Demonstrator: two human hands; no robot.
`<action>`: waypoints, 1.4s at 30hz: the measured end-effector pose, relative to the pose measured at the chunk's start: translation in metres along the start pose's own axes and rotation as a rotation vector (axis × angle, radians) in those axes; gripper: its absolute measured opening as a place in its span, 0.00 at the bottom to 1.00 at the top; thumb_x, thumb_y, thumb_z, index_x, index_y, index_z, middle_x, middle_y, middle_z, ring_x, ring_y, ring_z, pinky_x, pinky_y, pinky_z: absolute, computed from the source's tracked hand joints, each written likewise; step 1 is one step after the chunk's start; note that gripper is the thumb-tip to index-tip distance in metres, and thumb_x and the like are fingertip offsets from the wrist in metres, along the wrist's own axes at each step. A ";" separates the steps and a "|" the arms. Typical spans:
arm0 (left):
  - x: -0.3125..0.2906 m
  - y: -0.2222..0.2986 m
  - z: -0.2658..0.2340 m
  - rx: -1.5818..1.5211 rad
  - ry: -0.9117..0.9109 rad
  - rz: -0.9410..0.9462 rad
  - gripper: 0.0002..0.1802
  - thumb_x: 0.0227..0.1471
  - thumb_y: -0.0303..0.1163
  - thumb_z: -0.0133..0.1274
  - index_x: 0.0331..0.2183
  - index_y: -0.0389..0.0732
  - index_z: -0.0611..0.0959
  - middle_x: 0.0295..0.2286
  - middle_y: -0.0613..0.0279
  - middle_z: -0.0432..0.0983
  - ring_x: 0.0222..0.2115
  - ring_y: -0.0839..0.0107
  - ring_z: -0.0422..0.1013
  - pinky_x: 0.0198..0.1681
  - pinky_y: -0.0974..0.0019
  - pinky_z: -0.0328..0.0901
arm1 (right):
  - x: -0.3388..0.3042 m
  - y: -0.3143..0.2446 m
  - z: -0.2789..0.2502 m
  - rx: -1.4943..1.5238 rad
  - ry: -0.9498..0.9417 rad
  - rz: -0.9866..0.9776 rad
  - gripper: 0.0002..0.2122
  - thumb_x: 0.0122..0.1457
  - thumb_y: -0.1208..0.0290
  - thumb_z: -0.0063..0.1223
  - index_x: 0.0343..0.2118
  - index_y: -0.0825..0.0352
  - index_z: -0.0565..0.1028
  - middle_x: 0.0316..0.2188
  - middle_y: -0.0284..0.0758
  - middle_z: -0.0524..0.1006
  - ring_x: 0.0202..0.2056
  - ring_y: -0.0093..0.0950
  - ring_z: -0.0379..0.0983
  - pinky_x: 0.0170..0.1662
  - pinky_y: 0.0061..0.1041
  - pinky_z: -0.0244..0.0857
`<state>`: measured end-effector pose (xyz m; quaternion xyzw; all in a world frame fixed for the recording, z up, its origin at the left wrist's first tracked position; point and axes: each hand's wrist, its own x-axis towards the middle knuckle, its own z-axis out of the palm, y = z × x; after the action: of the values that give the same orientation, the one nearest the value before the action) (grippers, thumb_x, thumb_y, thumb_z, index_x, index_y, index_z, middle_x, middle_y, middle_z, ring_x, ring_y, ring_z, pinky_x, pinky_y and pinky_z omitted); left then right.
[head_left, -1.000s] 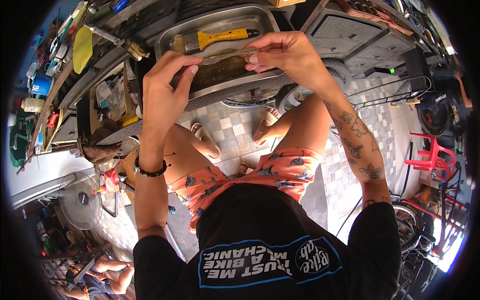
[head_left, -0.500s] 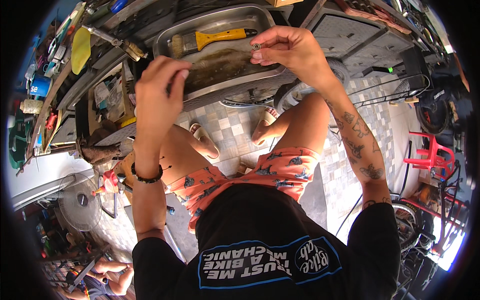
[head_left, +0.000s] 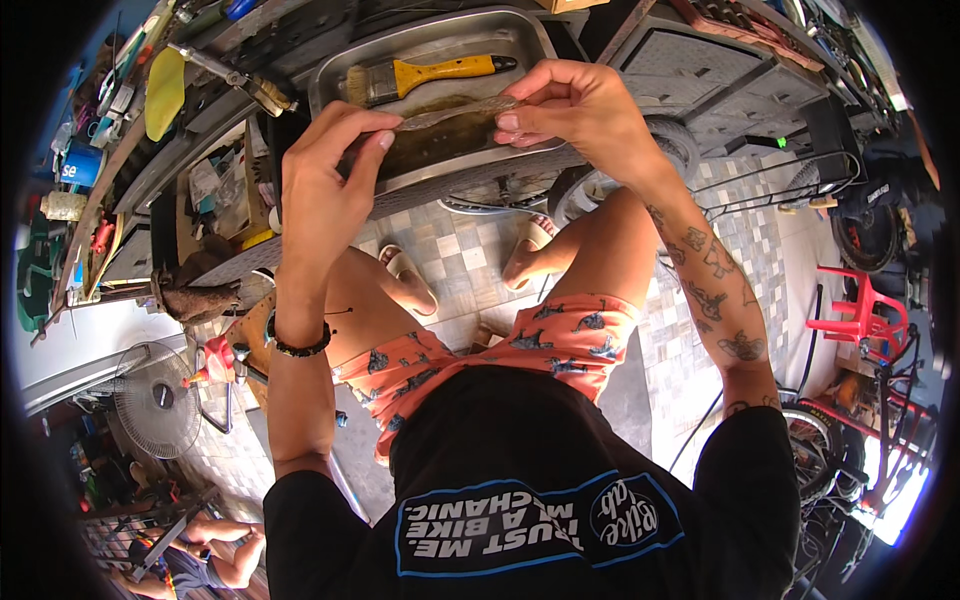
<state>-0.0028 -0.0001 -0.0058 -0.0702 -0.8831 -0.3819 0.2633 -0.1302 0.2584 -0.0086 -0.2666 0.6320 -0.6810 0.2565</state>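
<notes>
Over a metal tray, a thin, greyish strip spans the gap between my two hands. It is blurred and slightly bowed, and I cannot make out its kind. The thumb and fingers of my left hand pinch at its left end. My right hand is closed at the other end, with thumb and index finger together. A paintbrush with a yellow handle lies inside the tray, behind the strip. Dark, oily liquid shows on the tray's bottom.
Drawers and a bicycle wheel are beyond my right hand. To the left are a box of small parts and a yellow oval piece. A fan, a red chair and another person are farther off.
My left hand has moved right and closed its fingertips. A small round metal ring showed in my right fingers before; now a grey strip spans between both hands.
</notes>
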 end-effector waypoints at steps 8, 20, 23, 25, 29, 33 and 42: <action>-0.002 -0.008 -0.013 0.222 -0.055 0.046 0.08 0.58 0.19 0.61 0.40 0.39 0.89 0.36 0.57 0.82 0.37 0.57 0.79 0.42 0.61 0.72 | -0.003 -0.001 -0.012 -0.117 0.032 0.010 0.09 0.65 0.79 0.67 0.47 0.72 0.83 0.41 0.40 0.87 0.41 0.28 0.87 0.46 0.24 0.83; 0.000 -0.004 -0.014 0.179 -0.023 -0.014 0.08 0.59 0.19 0.60 0.41 0.38 0.88 0.35 0.56 0.81 0.33 0.59 0.78 0.39 0.62 0.72 | 0.000 -0.001 -0.009 -0.046 -0.011 -0.014 0.12 0.62 0.81 0.66 0.49 0.74 0.83 0.40 0.41 0.86 0.44 0.30 0.87 0.49 0.23 0.81; 0.002 -0.002 -0.015 0.066 0.016 -0.019 0.08 0.60 0.19 0.61 0.42 0.37 0.89 0.34 0.57 0.82 0.31 0.66 0.78 0.37 0.67 0.71 | 0.004 0.002 -0.006 -0.068 -0.004 -0.040 0.12 0.62 0.81 0.66 0.48 0.77 0.82 0.39 0.42 0.87 0.43 0.30 0.87 0.48 0.23 0.81; 0.001 -0.001 -0.007 0.033 -0.021 -0.003 0.08 0.61 0.19 0.61 0.42 0.36 0.89 0.35 0.57 0.82 0.32 0.68 0.78 0.38 0.67 0.71 | 0.008 0.003 -0.002 -0.099 0.017 -0.016 0.12 0.63 0.80 0.67 0.48 0.78 0.82 0.38 0.42 0.87 0.41 0.30 0.88 0.47 0.24 0.82; 0.000 -0.004 -0.005 0.022 -0.002 -0.073 0.08 0.60 0.19 0.61 0.42 0.36 0.89 0.35 0.57 0.83 0.32 0.69 0.78 0.39 0.69 0.72 | 0.010 0.000 0.003 -0.060 0.037 -0.004 0.12 0.63 0.80 0.67 0.47 0.80 0.81 0.37 0.44 0.87 0.40 0.31 0.88 0.44 0.25 0.83; 0.000 -0.005 -0.001 0.024 -0.054 -0.035 0.08 0.61 0.20 0.61 0.42 0.36 0.89 0.35 0.57 0.83 0.33 0.68 0.79 0.39 0.69 0.72 | 0.010 -0.002 0.008 -0.057 0.036 -0.006 0.12 0.63 0.80 0.67 0.47 0.81 0.82 0.38 0.45 0.86 0.40 0.32 0.88 0.44 0.26 0.84; 0.003 -0.005 0.000 0.048 -0.033 -0.100 0.08 0.61 0.20 0.61 0.42 0.36 0.89 0.35 0.57 0.84 0.34 0.67 0.80 0.38 0.68 0.71 | 0.007 0.002 0.003 -0.011 0.060 -0.023 0.12 0.64 0.82 0.65 0.48 0.81 0.82 0.40 0.47 0.86 0.42 0.36 0.88 0.47 0.27 0.84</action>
<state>-0.0072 -0.0039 -0.0074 -0.0257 -0.8986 -0.3723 0.2310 -0.1333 0.2518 -0.0100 -0.2549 0.6400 -0.6880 0.2282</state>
